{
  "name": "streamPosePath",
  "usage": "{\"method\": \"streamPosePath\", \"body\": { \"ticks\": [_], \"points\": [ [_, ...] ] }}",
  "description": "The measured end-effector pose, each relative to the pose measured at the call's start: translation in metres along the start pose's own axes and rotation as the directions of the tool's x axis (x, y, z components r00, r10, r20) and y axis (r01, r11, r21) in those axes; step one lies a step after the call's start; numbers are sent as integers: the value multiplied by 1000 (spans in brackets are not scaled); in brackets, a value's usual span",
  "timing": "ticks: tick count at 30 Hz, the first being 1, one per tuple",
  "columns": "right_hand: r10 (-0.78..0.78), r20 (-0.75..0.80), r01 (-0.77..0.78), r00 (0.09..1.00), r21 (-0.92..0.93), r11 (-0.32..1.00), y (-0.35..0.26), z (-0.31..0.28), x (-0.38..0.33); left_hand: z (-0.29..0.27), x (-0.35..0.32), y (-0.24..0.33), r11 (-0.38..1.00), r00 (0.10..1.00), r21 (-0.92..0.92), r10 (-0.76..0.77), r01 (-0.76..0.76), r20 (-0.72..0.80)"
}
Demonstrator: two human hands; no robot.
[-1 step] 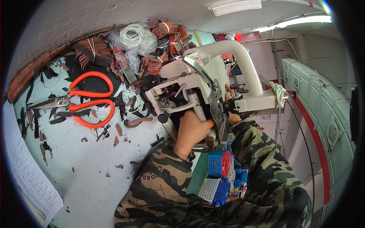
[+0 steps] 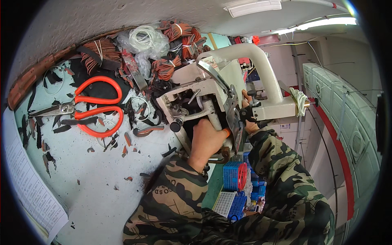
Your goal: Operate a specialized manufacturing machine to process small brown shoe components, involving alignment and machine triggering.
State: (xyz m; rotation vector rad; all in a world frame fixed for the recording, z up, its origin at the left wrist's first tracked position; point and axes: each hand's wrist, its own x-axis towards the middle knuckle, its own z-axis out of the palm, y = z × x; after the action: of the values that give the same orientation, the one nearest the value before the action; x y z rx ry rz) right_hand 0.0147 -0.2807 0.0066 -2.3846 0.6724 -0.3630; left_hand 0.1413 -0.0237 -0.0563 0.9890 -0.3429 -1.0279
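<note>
A cream industrial sewing machine stands at the table's right edge. My left hand is curled around a dark workpiece at the machine's post, just below the needle area. An orange tip shows at its fingers. My right hand reaches in from the right, behind the machine's front lever. Most of that hand is hidden, so what it holds cannot be told. Both forearms wear camouflage sleeves.
Large orange-handled scissors lie on the pale worktable among dark and orange scraps. Bundles of orange-black strips and a clear plastic bag sit at the back. A printed sheet lies left; blue baskets sit below.
</note>
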Motion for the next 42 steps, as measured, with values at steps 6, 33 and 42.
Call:
{"method": "streamPosePath", "body": {
  "ticks": [6, 33, 42],
  "points": [
    [-24, -12, 24, 1000, -7, 1000, -12, 11, 7, 0, -4, -3, 1000, 992, 0, -15, 16, -128],
    [-206, -122, 211, 971, 28, 977, -12, 25, 8, 4, -15, -19, 982, 986, 144, 136, -122, -92],
    [-412, -283, 326, 866, -304, 895, -24, 32, -3, 41, -77, -52, 927, 846, 323, 322, -191, -424]
  ]
}}
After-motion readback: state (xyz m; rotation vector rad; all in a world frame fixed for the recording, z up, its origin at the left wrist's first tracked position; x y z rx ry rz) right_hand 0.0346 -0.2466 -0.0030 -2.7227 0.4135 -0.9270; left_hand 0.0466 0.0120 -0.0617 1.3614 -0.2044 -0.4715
